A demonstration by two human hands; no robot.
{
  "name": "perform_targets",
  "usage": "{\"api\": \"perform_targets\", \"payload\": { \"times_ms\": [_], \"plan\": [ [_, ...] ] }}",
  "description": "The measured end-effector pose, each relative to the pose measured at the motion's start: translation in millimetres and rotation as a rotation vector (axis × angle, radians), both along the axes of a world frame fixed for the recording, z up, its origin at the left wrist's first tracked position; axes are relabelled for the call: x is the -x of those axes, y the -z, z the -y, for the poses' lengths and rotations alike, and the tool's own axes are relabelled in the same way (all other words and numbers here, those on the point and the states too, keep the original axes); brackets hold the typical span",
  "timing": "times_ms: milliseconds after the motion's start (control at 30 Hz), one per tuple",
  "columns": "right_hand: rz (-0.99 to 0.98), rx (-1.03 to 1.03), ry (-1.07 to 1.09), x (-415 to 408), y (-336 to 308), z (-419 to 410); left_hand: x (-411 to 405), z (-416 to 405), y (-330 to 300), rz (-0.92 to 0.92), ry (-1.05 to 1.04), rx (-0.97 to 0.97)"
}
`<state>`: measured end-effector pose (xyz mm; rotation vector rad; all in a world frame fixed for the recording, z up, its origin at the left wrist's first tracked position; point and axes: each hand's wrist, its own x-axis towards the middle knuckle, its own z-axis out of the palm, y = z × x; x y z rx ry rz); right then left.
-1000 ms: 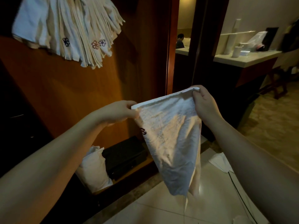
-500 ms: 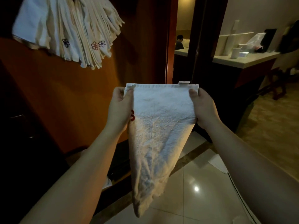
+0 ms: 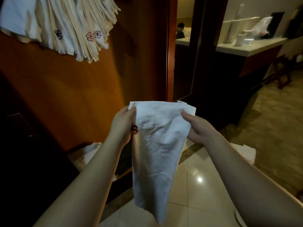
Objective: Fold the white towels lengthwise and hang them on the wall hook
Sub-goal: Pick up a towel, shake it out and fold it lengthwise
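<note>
**Towel held up at centre frame, both hands on its top edge**

White towel (image 3: 155, 148) hangs at centre of frame, narrowing to a point near the bottom edge. Left hand (image 3: 122, 126) pinches the upper left corner, thumb on the front face; a small red embroidered mark (image 3: 134, 129) shows beside it. Right hand (image 3: 196, 128) grips the upper right side, fingers curled round the cloth. Upper left: bunch of hung towels (image 3: 65, 25) against the wooden wall (image 3: 78, 95). Upper right: pale counter (image 3: 250, 45). Glossy floor tiles (image 3: 200, 185) below.

Dim warm indoor light; glare spot on floor tiles (image 3: 199, 179) near right; left edge black; wide-angle bending, soft blur at edges.
</note>
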<state>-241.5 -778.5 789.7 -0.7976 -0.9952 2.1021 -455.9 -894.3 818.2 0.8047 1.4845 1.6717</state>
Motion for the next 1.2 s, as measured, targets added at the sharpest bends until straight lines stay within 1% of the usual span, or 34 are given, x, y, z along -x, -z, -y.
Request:
{"api": "perform_targets", "payload": {
  "times_ms": [100, 167, 267, 333, 467, 633, 700, 833, 900, 1033, 1100, 1167, 1200],
  "plan": [
    [0.020, 0.032, 0.215, 13.9, 10.6, 18.5, -15.7, 4.1, 12.8, -0.077, -0.057, 0.016],
    [0.130, -0.033, 0.331, 22.0, 18.5, 32.8, -29.1, 7.3, 19.7, -0.140, -0.113, 0.006],
    [0.368, -0.180, 0.433, 31.3, 23.7, 55.5, -51.2, 13.1, 29.5, -0.179, -0.180, -0.016],
    [0.427, -0.262, 0.449, 34.6, 24.6, 67.8, -64.9, 17.9, 35.8, -0.183, -0.185, -0.046],
    [0.534, -0.454, 0.376, 37.7, 25.5, 83.6, -83.8, 26.8, 45.2, -0.198, -0.140, -0.074],
    [0.487, -0.589, 0.306, 39.3, 20.3, 90.9, -95.3, 30.4, 44.1, -0.211, -0.086, -0.082],
    [0.439, -0.601, 0.220, 39.2, 16.3, 90.5, -95.7, 29.0, 44.0, -0.214, -0.062, -0.086],
    [0.335, -0.531, 0.114, 32.7, 13.5, 79.6, -99.3, 25.7, 41.9, -0.189, 0.019, -0.074],
    [0.351, -0.558, 0.073, 28.9, 14.3, 74.6, -98.2, 24.8, 38.7, -0.146, 0.101, -0.051],
    [0.456, -0.612, 0.033, 19.4, 16.7, 64.3, -88.6, 18.7, 29.6, -0.037, 0.236, 0.042],
    [0.469, -0.665, 0.019, 15.5, 17.2, 60.2, -88.2, 16.8, 25.1, -0.075, 0.247, 0.075],
    [0.422, -0.708, -0.013, 12.0, 15.3, 58.1, -90.1, 16.0, 20.1, -0.152, 0.308, 0.122],
    [0.416, -0.716, -0.047, 9.1, 12.4, 57.9, -92.1, 8.7, 16.1, -0.191, 0.340, 0.176]
  ]
}}
